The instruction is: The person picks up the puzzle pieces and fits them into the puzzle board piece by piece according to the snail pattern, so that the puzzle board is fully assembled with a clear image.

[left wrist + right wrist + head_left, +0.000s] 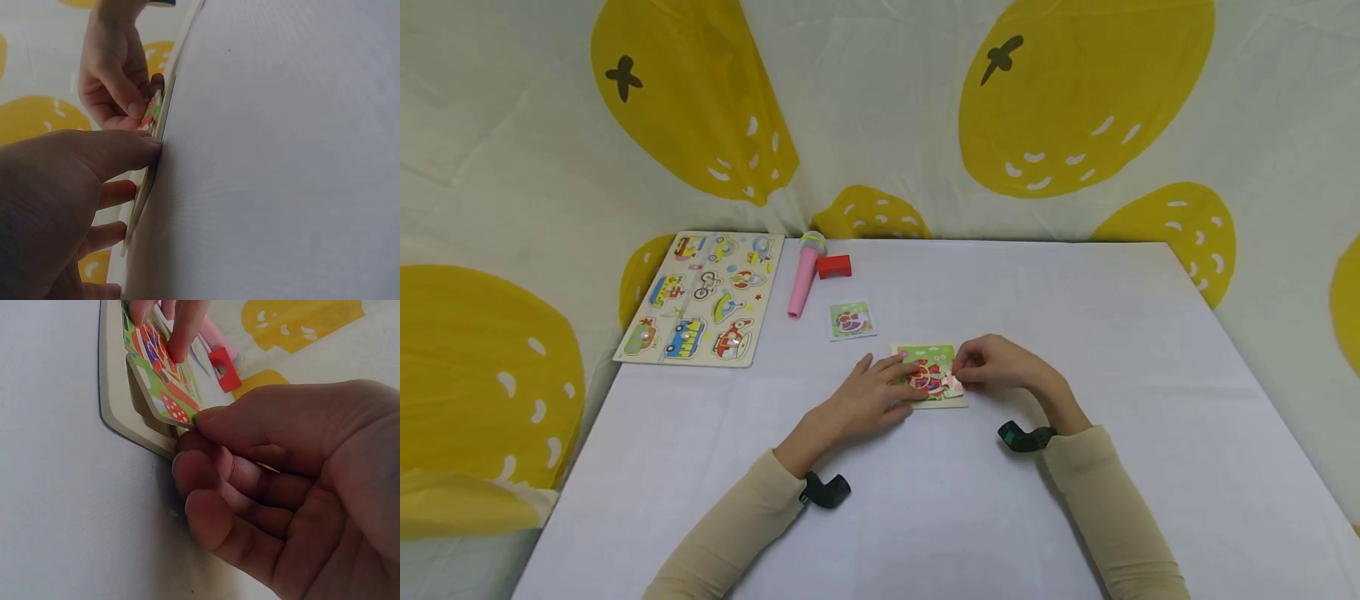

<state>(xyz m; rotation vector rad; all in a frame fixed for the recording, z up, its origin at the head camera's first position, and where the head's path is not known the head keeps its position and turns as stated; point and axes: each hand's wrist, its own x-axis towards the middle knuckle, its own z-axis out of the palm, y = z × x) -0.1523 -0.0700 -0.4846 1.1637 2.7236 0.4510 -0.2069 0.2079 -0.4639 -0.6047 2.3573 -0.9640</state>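
Note:
A small framed jigsaw board (957,403) with a green and red picture lies flat near the middle of the table. Across its left part, my left hand (865,396) rests with fingers spread, the thumb at the near edge in the left wrist view. My right hand (1000,362) pinches a jigsaw piece (175,406) with a red spotted mushroom between thumb and index finger. In the right wrist view that piece is tilted, one corner raised above the bare tray of the board. Part of the picture is hidden under the left fingers.
Behind the board lies a small square picture card (852,321). Farther back are a pink toy microphone (803,283) and a red arch-shaped block (834,267). A large vehicle puzzle board (700,300) lies at the back left corner. A fruit-patterned curtain (880,108) hangs behind the table.

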